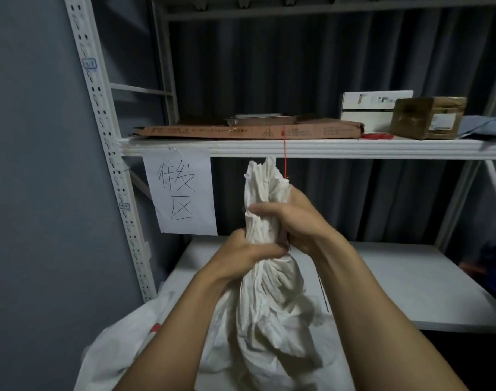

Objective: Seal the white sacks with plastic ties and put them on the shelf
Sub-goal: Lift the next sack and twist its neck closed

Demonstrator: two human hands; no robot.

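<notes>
- The left hand (245,253) is clenching the gathered neck of the white sack (269,300); the right hand (290,214) is gripping the crumpled fabric just above.
- A thin red plastic tie (285,158) is sticking up beside the frayed mouth.
- The sack is standing at the lower shelf's (410,283) front edge.
- A flat cardboard box (249,131) is lying on the upper shelf (297,148).

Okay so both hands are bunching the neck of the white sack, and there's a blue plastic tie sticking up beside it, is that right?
Not quite: the plastic tie is red, not blue. The head view shows it rising beside the gathered neck of the white sack toward the shelf edge. The rest holds: the left hand and right hand both clutch the neck.
</notes>
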